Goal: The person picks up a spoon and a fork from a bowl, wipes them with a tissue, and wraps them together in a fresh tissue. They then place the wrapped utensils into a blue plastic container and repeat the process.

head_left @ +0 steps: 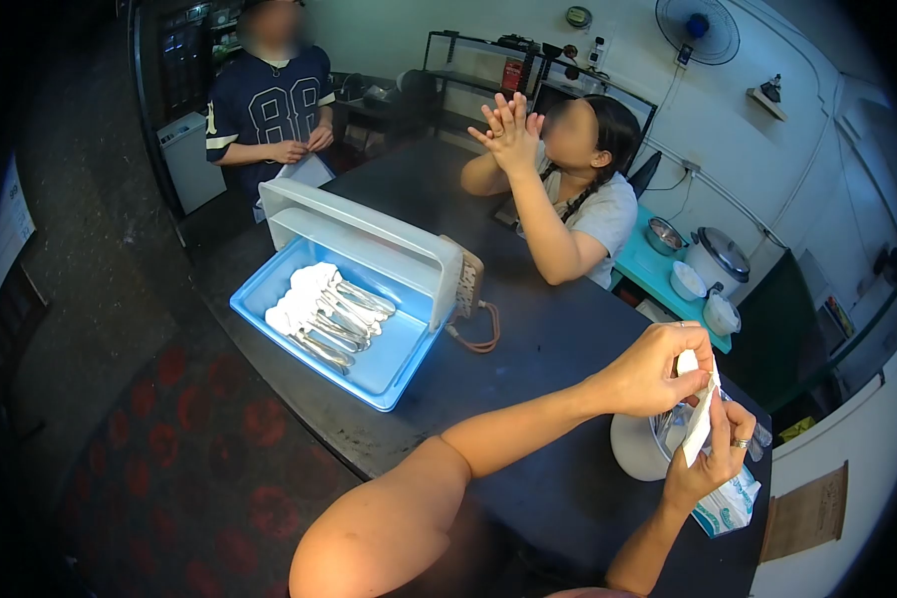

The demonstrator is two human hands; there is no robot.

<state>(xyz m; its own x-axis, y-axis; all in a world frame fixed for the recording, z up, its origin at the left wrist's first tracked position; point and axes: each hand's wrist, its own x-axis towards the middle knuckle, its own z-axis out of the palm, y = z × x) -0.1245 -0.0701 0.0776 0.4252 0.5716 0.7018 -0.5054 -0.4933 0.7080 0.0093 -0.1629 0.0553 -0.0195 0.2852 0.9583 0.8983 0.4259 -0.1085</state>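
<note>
Above the right end of the dark table, my left hand (665, 371) and my right hand (713, 453) pinch a white paper napkin (701, 429) between them. Under my hands stands a round white container (636, 447), partly hidden, with what looks like metal cutlery inside. Beside it, below my right hand, lies a plastic pack of tissues (730, 506) with blue-green print. Farther left, a blue plastic bin (394, 369) holds a pile of spoons or forks (344, 324), their ends wrapped in white napkins (309, 294). Its translucent lid (359, 234) stands tilted up behind it.
A patterned pouch with a strap (468, 284) lies by the bin. One person (279, 110) stands across the dark table (558, 344); another (588, 209) sits with raised hands together. A teal side table (640, 261) bears a rice cooker (718, 261) and bowls.
</note>
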